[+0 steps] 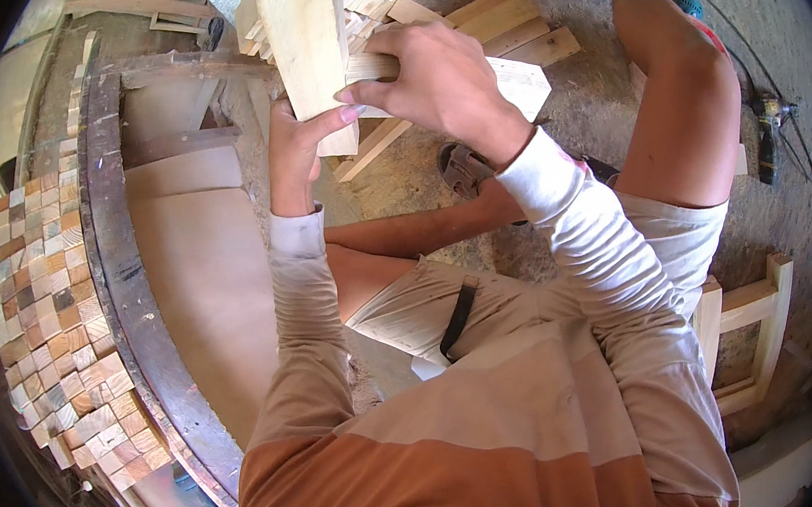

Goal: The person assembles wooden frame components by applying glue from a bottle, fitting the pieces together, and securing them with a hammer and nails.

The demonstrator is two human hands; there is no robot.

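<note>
My left hand (295, 150) grips the lower end of a pale wooden plank (302, 33) that rises toward the top of the view, thumb pressed on its front face. My right hand (440, 83) is closed around a smaller light wood piece (510, 83) held crosswise against the plank's right edge. Both sleeves are whitish, over a tan and orange shirt. Under the hands are my bent bare legs and beige shorts.
A round tabletop faced with small wood blocks (51, 288) and a dark metal rim (120, 275) curves along the left. Loose wood offcuts (506, 24) lie on the dirt floor ahead. A sandal (463, 169), a power drill (768, 127) and a wooden frame (756, 321) are at right.
</note>
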